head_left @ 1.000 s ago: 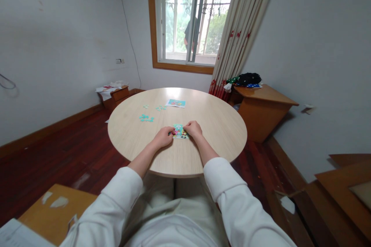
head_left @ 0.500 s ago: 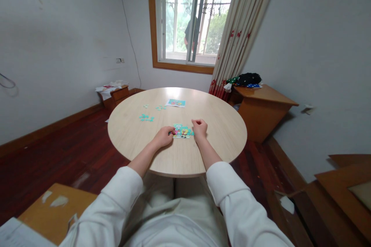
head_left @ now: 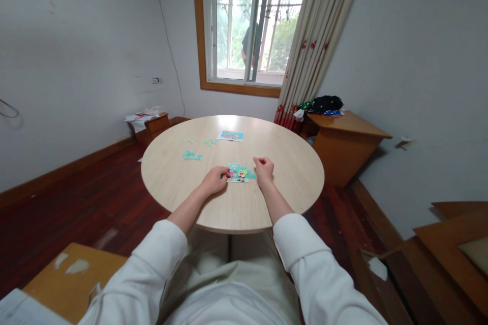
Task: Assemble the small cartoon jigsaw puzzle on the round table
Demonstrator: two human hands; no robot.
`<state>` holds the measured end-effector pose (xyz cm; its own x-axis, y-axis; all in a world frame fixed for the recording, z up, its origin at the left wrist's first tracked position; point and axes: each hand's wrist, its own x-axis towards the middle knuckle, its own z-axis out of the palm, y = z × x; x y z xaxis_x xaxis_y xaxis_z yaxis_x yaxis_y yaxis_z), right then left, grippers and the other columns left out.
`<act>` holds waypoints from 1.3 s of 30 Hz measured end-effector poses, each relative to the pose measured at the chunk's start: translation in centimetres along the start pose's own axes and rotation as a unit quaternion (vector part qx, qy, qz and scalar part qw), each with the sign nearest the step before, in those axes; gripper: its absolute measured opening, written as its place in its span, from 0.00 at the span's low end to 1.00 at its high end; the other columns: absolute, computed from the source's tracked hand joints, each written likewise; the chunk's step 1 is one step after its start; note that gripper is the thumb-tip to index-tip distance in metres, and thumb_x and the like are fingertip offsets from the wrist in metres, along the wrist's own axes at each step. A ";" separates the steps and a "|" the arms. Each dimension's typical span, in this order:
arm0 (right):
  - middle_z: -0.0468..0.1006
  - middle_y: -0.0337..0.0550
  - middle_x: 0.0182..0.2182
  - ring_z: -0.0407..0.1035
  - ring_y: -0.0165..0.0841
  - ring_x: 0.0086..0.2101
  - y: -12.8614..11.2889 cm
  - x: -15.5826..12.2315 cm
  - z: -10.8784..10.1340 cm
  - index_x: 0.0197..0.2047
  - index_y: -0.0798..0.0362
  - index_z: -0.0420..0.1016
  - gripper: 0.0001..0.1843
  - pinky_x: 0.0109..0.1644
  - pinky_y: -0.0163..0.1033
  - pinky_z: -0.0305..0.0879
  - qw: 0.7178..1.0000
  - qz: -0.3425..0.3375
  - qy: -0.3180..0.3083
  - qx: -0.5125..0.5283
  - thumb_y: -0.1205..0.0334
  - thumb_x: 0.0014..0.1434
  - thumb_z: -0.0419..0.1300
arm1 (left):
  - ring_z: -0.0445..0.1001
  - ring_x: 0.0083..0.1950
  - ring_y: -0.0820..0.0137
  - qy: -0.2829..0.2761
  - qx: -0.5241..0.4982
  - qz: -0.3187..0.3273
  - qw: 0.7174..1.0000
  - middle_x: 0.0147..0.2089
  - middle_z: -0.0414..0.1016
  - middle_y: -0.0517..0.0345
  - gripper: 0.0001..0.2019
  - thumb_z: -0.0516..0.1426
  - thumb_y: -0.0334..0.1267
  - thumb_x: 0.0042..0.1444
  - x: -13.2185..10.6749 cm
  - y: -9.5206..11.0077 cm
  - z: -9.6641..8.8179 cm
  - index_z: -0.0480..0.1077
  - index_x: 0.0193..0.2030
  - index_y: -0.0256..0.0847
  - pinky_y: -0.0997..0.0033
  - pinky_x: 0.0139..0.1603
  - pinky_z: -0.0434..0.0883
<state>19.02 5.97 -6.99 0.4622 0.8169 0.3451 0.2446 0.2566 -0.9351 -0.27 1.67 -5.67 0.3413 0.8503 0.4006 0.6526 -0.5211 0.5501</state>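
A partly assembled jigsaw puzzle [head_left: 238, 174] with colourful cartoon figures lies near the front of the round table [head_left: 297, 162]. At its left edge, my left hand [head_left: 215, 180] has its fingers bent and touching the puzzle. My right hand [head_left: 264, 169] is just beyond the right edge, fingers curled and tips pressed together; anything between them is too small to make out. Loose turquoise puzzle pieces [head_left: 192, 155] lie in a group to the left, with more pieces [head_left: 211, 142] farther back. Behind them is a picture sheet [head_left: 231, 135] with similar figures.
A wooden desk [head_left: 346, 124] with a pile of dark cloth [head_left: 327, 104] stands at the right. At the back left is a small cabinet [head_left: 156, 123] with papers on top. A wooden surface [head_left: 72, 277] is at the lower left. A person [head_left: 247, 43] shows through the window.
My right hand has shifted very slightly to the right relative to the puzzle. My left hand stays at the puzzle's left edge, and the view has tilted a little.
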 end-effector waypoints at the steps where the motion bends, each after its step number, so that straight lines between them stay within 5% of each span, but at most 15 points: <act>1: 0.72 0.38 0.22 0.64 0.30 0.26 -0.3 -0.3 0.1 0.24 0.54 0.70 0.11 0.33 0.34 0.60 0.999 -0.005 -0.015 -0.030 0.55 0.48 0.55 | 0.72 0.47 0.68 0.001 0.000 0.002 1.000 0.41 0.77 0.54 0.13 0.49 0.25 0.45 0.0 0.0 0.0 0.74 0.30 0.39 0.67 0.53 0.66; 6: 0.76 0.42 0.30 0.67 0.31 0.34 -1.5 -1.2 0.4 0.25 0.53 0.76 0.15 0.43 0.34 0.59 0.972 -0.063 -0.093 -0.205 0.71 0.47 0.48 | 0.73 0.47 0.68 0.006 0.000 0.006 1.000 0.41 0.77 0.55 0.12 0.49 0.26 0.45 0.1 -0.1 0.2 0.74 0.29 0.39 0.68 0.52 0.66; 10: 0.76 0.45 0.31 0.67 0.31 0.37 -1.6 -1.3 0.4 0.26 0.54 0.79 0.19 0.45 0.33 0.58 0.951 -0.081 -0.122 -0.272 0.74 0.48 0.47 | 0.73 0.46 0.68 0.007 -0.006 0.007 1.000 0.40 0.77 0.55 0.12 0.49 0.25 0.45 0.1 -0.1 0.2 0.74 0.29 0.39 0.68 0.52 0.66; 39: 0.71 0.50 0.42 0.61 0.37 0.45 -3.8 -3.4 0.3 0.39 0.53 0.76 0.15 0.42 0.39 0.56 0.833 -0.149 -0.215 -0.488 0.67 0.59 0.48 | 0.73 0.47 0.67 0.007 0.002 0.013 1.000 0.40 0.77 0.53 0.13 0.49 0.25 0.45 0.2 -0.3 0.3 0.74 0.30 0.38 0.67 0.51 0.67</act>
<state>16.25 2.39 -4.59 -0.0400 0.9555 0.2922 0.9670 0.1107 -0.2295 -0.23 2.00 -6.00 0.3491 0.8353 0.4247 0.6456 -0.5429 0.5371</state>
